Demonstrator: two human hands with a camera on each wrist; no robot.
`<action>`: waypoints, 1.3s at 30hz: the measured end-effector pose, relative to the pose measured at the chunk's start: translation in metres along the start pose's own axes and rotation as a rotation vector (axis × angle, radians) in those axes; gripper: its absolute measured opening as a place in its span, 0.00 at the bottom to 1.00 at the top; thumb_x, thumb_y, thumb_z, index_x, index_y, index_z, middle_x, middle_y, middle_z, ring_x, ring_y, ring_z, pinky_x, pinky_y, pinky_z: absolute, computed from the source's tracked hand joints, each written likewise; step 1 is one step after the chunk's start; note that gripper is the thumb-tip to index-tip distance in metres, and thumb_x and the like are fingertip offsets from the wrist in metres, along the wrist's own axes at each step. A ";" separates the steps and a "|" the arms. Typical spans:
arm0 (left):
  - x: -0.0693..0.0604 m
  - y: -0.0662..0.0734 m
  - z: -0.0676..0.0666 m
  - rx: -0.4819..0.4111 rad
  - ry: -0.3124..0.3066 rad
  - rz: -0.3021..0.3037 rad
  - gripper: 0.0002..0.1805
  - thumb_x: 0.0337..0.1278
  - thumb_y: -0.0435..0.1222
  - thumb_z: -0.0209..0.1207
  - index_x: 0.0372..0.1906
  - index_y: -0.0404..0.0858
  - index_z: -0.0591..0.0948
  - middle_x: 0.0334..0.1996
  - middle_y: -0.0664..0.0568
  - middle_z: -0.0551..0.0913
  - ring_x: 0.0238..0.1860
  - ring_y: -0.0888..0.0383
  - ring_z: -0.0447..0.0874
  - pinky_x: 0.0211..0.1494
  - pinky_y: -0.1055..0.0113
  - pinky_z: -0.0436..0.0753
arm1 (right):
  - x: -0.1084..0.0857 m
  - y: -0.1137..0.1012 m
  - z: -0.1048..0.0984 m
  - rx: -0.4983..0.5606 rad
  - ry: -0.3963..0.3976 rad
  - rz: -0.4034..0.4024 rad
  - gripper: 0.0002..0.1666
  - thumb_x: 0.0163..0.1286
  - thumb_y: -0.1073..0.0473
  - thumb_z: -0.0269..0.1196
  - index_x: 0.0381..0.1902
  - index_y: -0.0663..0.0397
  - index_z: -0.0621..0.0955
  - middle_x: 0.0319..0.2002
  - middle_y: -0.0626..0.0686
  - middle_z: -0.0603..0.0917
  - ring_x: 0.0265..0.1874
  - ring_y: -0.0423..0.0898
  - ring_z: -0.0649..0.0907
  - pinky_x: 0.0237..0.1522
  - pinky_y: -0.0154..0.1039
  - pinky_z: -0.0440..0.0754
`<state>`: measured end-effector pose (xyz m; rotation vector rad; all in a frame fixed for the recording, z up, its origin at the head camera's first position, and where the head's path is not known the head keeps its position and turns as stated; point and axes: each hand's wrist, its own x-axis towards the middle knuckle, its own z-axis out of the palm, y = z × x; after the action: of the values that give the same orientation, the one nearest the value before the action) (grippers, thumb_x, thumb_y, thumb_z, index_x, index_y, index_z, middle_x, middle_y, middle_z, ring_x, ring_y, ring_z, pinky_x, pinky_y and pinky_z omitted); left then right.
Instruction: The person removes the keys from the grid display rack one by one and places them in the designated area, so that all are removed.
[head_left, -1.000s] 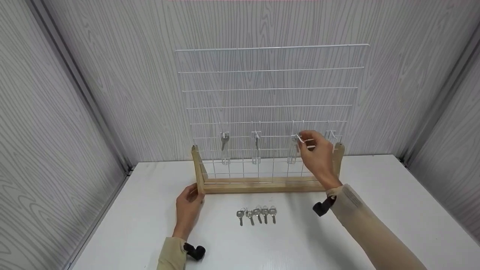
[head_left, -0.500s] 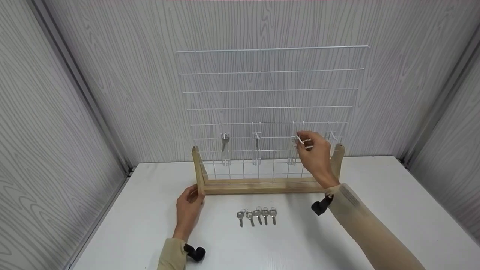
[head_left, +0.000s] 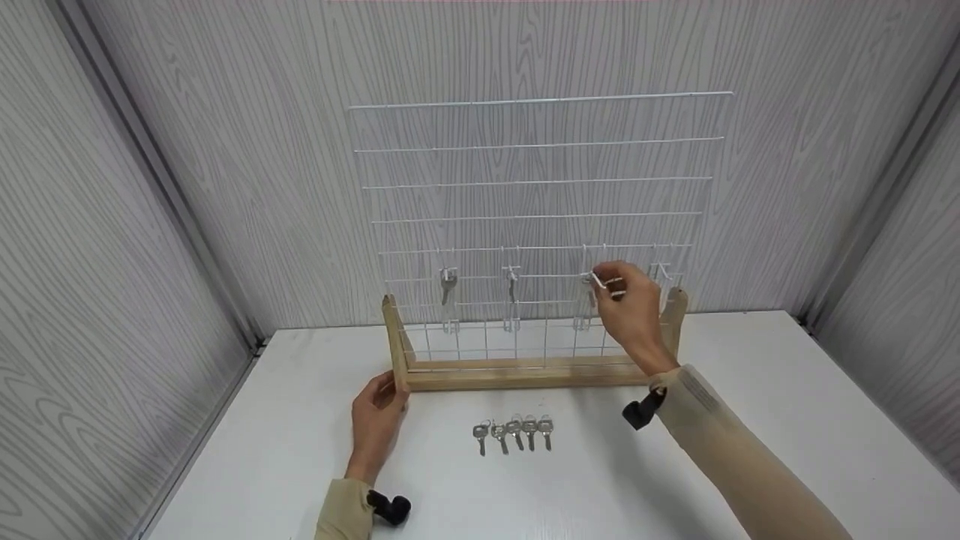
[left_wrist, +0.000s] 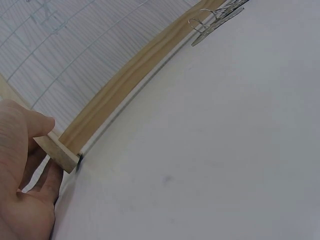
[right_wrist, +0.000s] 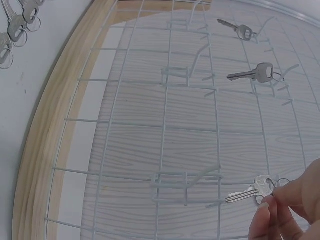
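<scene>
My left hand (head_left: 376, 420) grips the left foot of the wooden stand (head_left: 525, 379), thumb and fingers on either side of its end piece in the left wrist view. My right hand (head_left: 631, 311) is up at the white wire grid (head_left: 547, 247), by the third hook from the left. Between thumb and fingertips it pinches a silver key (right_wrist: 250, 192) by its ring end; the blade points toward the grid's lower part. Whether the ring is over the hook is hidden by the fingers. Two more keys, a left key (head_left: 448, 289) and a middle key (head_left: 512, 287), hang from hooks.
A row of several loose keys (head_left: 514, 431) with rings lies on the white table (head_left: 465, 495) in front of the stand. A fourth upper hook (head_left: 661, 271) sits right of my hand. Lower hooks (head_left: 511, 324) line the grid. Panel walls enclose the table.
My right hand has shifted very slightly left and stays at the third hook. The left hand keeps its grip on the stand. The view tilts a little.
</scene>
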<state>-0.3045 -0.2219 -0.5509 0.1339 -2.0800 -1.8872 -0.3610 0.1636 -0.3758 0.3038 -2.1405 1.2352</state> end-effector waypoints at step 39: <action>0.003 -0.001 0.001 0.025 0.014 -0.026 0.24 0.75 0.33 0.65 0.71 0.35 0.78 0.68 0.36 0.80 0.68 0.42 0.80 0.60 0.68 0.87 | -0.007 -0.012 -0.020 -0.021 -0.056 0.027 0.05 0.78 0.66 0.65 0.46 0.62 0.87 0.41 0.59 0.91 0.39 0.52 0.89 0.39 0.25 0.81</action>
<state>-0.3076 -0.2221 -0.5516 0.1800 -2.1032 -1.8704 -0.3416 0.1732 -0.3646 0.3051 -2.2107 1.2320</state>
